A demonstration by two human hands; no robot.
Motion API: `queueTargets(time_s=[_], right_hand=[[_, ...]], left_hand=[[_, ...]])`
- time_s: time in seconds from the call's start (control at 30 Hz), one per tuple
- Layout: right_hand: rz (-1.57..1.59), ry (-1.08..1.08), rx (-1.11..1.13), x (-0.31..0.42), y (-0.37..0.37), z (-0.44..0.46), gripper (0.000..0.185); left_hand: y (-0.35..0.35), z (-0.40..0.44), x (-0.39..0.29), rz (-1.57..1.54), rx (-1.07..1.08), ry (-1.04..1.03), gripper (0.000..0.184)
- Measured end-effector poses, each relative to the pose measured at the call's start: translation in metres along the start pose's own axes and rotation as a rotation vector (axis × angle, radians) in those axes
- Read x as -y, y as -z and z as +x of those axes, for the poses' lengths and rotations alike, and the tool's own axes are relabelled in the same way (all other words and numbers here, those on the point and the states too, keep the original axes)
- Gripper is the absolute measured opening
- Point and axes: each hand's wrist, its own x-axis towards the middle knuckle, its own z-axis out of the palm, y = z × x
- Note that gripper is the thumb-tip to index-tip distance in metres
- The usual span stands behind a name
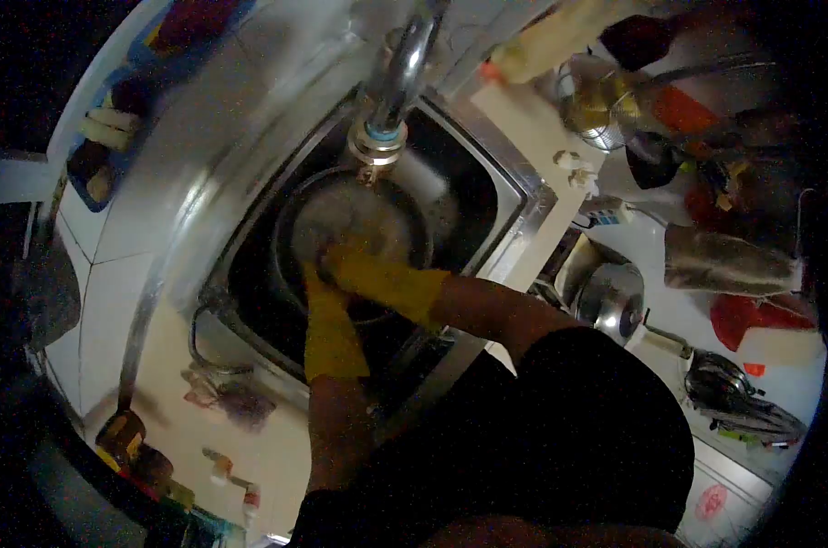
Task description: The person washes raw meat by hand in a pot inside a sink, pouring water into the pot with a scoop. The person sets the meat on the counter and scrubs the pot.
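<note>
Both my hands wear yellow rubber gloves and meet inside a large round pan [288,239] in the dark sink [250,260]. My left hand [321,297] reaches in from the near side, at the pan's near left rim. From the right comes my right hand [359,269], low over the pan's cloudy grey inside. A small dark patch shows where the hands meet; what it is I cannot make out. Blur and dim light hide the fingers of both hands. Above the pan hangs the metal faucet [377,142], its spout over the pan's far rim.
A metal rim [514,215] frames the sink. To the right stand a lidded pot [610,297] and a wire-mesh strainer [599,100]. Small bottles [220,464] and a dark jar [122,429] are on the left counter. A brownish cloth [729,260] lies at the far right.
</note>
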Motion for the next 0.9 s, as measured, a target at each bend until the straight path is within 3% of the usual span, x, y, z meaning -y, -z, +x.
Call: queueTargets(time_s=[0.13,0.27,0.53,0.63,0.73,0.83,0.9], right_hand=[[0.162,0.074,0.096,0.016,-0.003,-0.031,0.036],[0.066,0.096,0.156,-0.005,-0.006,0.002,0.037],[-0.008,0.004,0.069,-0.048,0.065,0.046,0.038],[0.008,0.083,0.157,-0.045,0.037,0.035,0.038],[0.228,0.125,0.311,-0.039,0.032,0.010,0.038],[0.361,0.103,0.373,-0.034,0.033,0.000,0.038],[0.400,0.026,0.268,-0.029,0.032,0.003,0.039]], left_hand=[[0.001,-0.004,-0.001,0.010,-0.013,0.003,0.067],[0.000,-0.005,0.004,0.026,-0.025,0.006,0.067],[0.003,-0.032,-0.011,0.077,-0.135,-0.030,0.069],[-0.018,-0.060,-0.009,0.333,0.038,-0.172,0.065],[-0.040,-0.064,-0.005,0.530,0.207,-0.300,0.061],[-0.034,-0.043,0.001,0.231,0.098,-0.035,0.062],[-0.030,-0.043,0.001,0.037,0.034,0.130,0.063]])
